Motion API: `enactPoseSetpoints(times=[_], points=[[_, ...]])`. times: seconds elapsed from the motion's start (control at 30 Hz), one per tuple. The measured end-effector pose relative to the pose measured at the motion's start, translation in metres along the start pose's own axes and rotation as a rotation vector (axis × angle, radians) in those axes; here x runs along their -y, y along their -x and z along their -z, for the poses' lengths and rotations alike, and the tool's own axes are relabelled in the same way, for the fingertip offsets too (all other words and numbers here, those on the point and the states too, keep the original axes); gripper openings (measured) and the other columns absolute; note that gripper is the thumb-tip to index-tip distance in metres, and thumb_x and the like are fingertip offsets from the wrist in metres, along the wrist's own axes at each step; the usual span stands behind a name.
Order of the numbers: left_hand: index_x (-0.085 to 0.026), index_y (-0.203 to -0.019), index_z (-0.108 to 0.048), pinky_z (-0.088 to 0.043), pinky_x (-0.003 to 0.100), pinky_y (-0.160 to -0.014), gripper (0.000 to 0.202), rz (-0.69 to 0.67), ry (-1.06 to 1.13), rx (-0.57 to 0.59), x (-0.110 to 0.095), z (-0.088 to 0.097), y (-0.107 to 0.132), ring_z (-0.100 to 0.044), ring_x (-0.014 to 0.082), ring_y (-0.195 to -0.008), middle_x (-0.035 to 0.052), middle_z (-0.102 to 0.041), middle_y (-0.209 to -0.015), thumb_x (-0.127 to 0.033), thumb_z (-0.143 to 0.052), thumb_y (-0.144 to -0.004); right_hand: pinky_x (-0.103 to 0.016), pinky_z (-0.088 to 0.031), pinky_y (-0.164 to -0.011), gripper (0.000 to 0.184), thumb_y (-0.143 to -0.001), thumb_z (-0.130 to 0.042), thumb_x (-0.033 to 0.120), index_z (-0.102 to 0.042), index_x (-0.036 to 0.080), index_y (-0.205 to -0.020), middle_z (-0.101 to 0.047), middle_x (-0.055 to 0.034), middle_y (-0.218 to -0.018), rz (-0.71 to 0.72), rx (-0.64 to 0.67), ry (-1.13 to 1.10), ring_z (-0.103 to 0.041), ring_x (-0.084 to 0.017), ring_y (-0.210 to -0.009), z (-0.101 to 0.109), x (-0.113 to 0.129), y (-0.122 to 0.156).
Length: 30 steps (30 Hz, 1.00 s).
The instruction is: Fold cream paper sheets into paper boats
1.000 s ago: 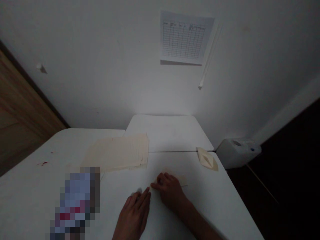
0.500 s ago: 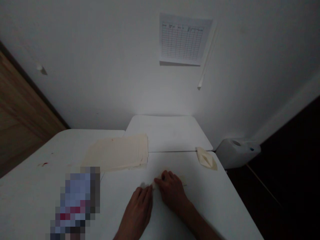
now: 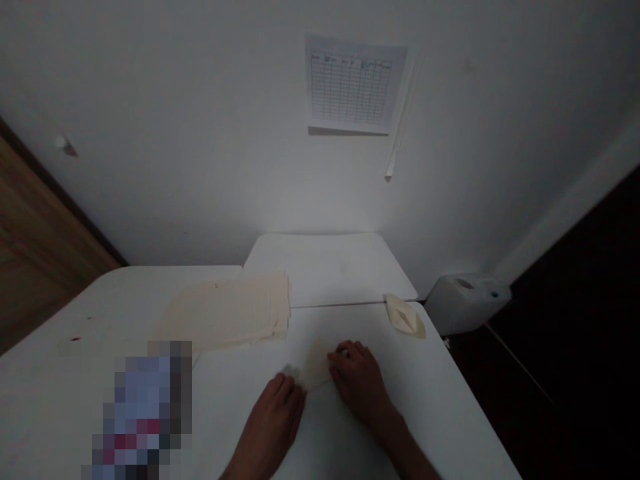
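Observation:
A small cream sheet of thin paper (image 3: 316, 370) lies on the white table (image 3: 320, 447) between my hands. My left hand (image 3: 275, 413) is closed at its left end, the fingers pressed together on the edge. At the right end my right hand (image 3: 361, 383) is closed, with thumb and fingers pinching the sheet. The hands hide both ends of it. Further back on the right sits a folded piece of cream paper (image 3: 404, 319), raised in the middle. A stack of cream sheets (image 3: 230, 303) lies to the left, its right edges slightly uneven.
A blurred-out, pixelated object (image 3: 143, 407) is at the left front. A printed chart (image 3: 353, 87) hangs on the wall behind. To the right of the table, lower down, stands a white plastic container (image 3: 465, 303). Wooden boards (image 3: 45, 220) border the left side.
My right hand has moved right, away from my left hand, so more of the cream paper shows between them. The whole view has shifted slightly.

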<state>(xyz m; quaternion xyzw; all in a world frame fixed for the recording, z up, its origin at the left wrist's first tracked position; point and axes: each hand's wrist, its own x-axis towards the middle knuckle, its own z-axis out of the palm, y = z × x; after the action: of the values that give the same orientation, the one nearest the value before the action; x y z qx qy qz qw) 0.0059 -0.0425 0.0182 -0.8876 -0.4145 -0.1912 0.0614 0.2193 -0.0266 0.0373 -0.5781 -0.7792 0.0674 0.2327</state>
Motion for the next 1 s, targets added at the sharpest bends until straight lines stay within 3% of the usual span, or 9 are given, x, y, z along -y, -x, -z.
enactPoseSetpoints(times=[0.17,0.33,0.57,0.8,1.0], points=[[-0.018,-0.081,-0.066,-0.054,0.038,-0.075,0.021,0.107,-0.005,0.166,0.013,-0.009,-0.030,-0.065,0.0232,-0.079,0.0053,-0.068,-0.078,-0.018,-0.049,-0.093,-0.038,-0.040,-0.092,0.022,-0.086,-0.060,0.020,-0.066,0.025,-0.108,-0.063,-0.0054,-0.105,-0.125,-0.110,-0.009,-0.054,-0.023,-0.099,0.007,-0.032,0.017],[-0.016,-0.084,-0.065,-0.052,0.033,-0.063,0.019,0.055,-0.009,0.167,0.013,-0.019,-0.057,-0.064,0.0208,-0.064,0.0045,-0.066,-0.068,-0.018,-0.048,-0.094,-0.038,-0.041,-0.093,0.025,-0.083,-0.062,0.022,-0.066,0.025,-0.108,-0.066,-0.0045,-0.105,-0.138,-0.136,-0.065,-0.056,-0.022,-0.100,0.002,-0.043,0.020],[-0.016,-0.084,-0.061,-0.051,0.038,-0.079,0.013,-0.085,0.056,0.090,0.002,-0.031,-0.079,-0.060,0.0238,-0.088,0.0084,-0.064,-0.089,-0.016,-0.051,-0.091,-0.040,-0.041,-0.097,0.041,-0.077,-0.065,0.019,-0.063,0.023,-0.118,-0.063,-0.0069,-0.117,-0.166,-0.125,-0.149,-0.055,-0.025,-0.108,0.007,-0.042,0.013],[-0.019,-0.104,-0.060,-0.047,0.042,-0.093,0.016,-0.180,0.177,0.018,0.005,-0.040,-0.086,-0.055,0.0229,-0.104,0.0087,-0.060,-0.114,-0.015,-0.051,-0.091,-0.039,-0.040,-0.098,0.045,-0.074,-0.067,0.016,-0.063,0.021,-0.118,-0.066,-0.0063,-0.112,-0.189,-0.081,-0.201,-0.056,-0.025,-0.108,0.014,-0.042,0.007],[-0.017,-0.098,-0.061,-0.049,0.043,-0.088,0.017,-0.148,0.197,-0.004,0.001,-0.037,-0.075,-0.056,0.0235,-0.096,0.0093,-0.061,-0.102,-0.010,-0.049,-0.088,-0.037,-0.042,-0.094,0.047,-0.071,-0.068,0.012,-0.063,0.021,-0.117,-0.068,-0.0049,-0.101,-0.194,-0.057,-0.297,-0.058,-0.023,-0.097,0.014,-0.039,-0.002]])
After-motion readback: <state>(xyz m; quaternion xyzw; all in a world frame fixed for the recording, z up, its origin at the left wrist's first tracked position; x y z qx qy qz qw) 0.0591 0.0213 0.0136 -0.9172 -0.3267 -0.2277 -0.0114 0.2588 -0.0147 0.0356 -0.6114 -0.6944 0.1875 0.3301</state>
